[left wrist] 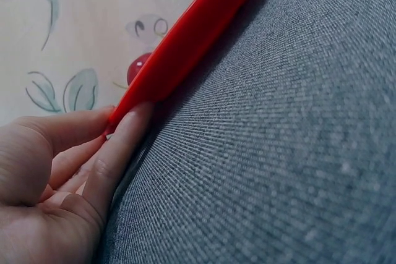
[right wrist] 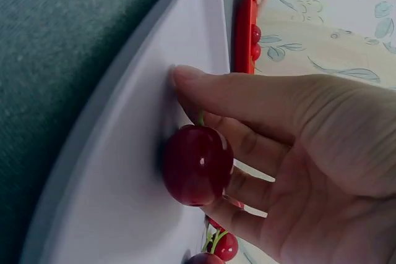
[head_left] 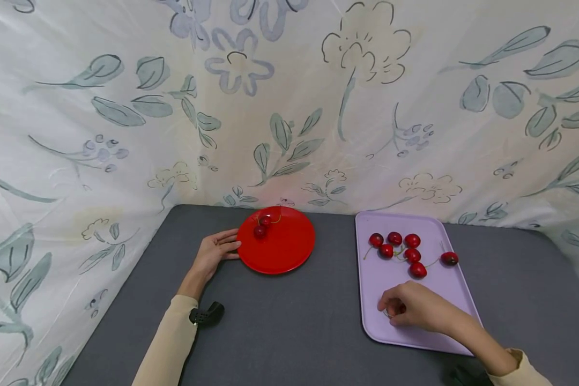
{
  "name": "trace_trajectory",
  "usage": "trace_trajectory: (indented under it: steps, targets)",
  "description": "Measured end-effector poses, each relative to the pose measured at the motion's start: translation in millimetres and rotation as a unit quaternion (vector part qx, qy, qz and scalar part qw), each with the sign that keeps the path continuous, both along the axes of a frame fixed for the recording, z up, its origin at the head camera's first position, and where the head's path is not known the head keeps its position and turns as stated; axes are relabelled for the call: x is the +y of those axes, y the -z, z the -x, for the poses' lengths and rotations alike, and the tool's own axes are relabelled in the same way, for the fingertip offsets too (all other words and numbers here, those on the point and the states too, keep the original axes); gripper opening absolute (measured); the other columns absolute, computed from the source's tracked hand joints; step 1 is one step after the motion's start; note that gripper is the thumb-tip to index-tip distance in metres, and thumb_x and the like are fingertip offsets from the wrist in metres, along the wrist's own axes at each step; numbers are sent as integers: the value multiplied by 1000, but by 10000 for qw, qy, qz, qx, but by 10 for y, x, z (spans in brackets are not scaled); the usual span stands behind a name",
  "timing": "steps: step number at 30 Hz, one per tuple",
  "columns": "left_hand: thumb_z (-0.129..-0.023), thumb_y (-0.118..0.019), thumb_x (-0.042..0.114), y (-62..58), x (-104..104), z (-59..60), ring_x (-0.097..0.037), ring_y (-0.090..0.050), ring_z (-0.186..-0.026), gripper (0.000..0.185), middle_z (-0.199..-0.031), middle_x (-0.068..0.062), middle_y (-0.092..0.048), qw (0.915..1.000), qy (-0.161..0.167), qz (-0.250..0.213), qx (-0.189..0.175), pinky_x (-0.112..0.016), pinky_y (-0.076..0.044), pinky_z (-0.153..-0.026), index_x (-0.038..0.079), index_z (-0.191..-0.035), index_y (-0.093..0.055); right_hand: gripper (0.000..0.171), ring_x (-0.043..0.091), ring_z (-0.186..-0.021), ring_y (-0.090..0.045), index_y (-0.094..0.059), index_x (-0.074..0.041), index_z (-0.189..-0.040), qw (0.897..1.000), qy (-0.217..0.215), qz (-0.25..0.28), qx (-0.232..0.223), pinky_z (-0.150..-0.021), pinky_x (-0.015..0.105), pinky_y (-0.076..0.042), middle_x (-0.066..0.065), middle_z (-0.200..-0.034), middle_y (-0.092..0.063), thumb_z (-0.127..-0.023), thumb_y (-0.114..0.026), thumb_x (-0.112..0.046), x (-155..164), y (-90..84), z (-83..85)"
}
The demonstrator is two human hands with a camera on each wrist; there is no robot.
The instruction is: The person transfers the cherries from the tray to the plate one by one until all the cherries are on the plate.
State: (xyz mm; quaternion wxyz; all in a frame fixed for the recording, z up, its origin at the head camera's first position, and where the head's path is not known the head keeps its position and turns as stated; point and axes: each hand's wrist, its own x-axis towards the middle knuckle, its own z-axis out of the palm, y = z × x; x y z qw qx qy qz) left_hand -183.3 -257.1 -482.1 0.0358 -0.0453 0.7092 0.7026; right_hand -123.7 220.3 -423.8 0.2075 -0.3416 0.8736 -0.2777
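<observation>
Grey tabletop gap point(head_left: 335, 262) separates plate point(head_left: 282, 254) rim, tray point(head_left: 372, 297) edge.

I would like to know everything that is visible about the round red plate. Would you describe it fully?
The round, glossy red plate looks like plastic; the left wrist view shows its smooth outer side. It appears to lie flat on the dark grey, fabric-covered table, left of the rectangular lilac tray in the head view. The person's left hand pinches its left edge. Two glossy dark red cherries with thin stems rest on its far left part.
</observation>
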Motion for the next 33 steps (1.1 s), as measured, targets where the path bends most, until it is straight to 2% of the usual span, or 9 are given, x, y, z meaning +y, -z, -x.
trace_trajectory:
  steps: [8,11,16,19,23,29,33]
  targets:
    - [-93,-66,4,7,5,4,-13,-69,-95,51,-136,-25,-54,10000,-39,57,-51,-32,-60,-75,-2,-140,-50,9,0,-75,-62,-78,-12,-89,9952,564,131,794,-66,24,-57,-8,-83,-72,-81,-79,-9,15,-43,-11]
    - [-93,-66,4,2,-2,0,-12,-69,-94,51,-137,-25,-53,10000,-25,1,-67,-31,-60,-75,-2,-141,-49,8,1,-70,-62,-79,-11,-88,9927,770,168,911,-60,22,-55,-6,-84,-73,-81,-78,-7,11,-89,-9]
    - [-93,-64,1,-140,31,-64,-12,-69,-93,51,-138,-27,-51,9998,29,-111,-184,-33,-60,-76,-4,-141,-47,9,4,-60,-59,-79,-8,-91,9912,1075,263,722,-52,20,-51,-4,-82,-73,-82,-77,-8,-3,-176,-12]
    - [-93,-64,0,-226,58,-105,-13,-69,-93,51,-137,-28,-52,9997,42,-103,-212,-34,-60,-77,-5,-141,-47,9,4,-65,-62,-79,-8,-90,9880,1176,280,956,-54,20,-52,-3,-81,-74,-81,-78,-10,-9,-214,1]
    - [-93,-64,0,-227,54,-106,-13,-69,-93,51,-137,-28,-51,9997,60,-130,-183,-34,-60,-77,-6,-141,-47,9,4,-73,-65,-80,-8,-88,9836,1243,357,1257,-57,20,-54,-2,-82,-74,-79,-80,-8,-9,-245,50]
    - [-93,-64,-1,-240,50,-106,-13,-69,-93,50,-137,-29,-51,9997,92,-175,-137,-34,-60,-76,-6,-140,-47,10,3,-71,-65,-79,-6,-89,9827,1383,708,1007,-59,21,-56,-2,-82,-74,-79,-81,-9,0,-288,151]
    - [-93,-64,-1,-245,50,-97,-14,-69,-94,50,-137,-29,-51,9997,110,-160,-136,-35,-60,-78,-7,-140,-47,16,11,-74,-70,-78,-5,-95,9797,1649,1111,256,-66,21,-58,2,-86,-75,-82,-80,-16,-21,-330,232]
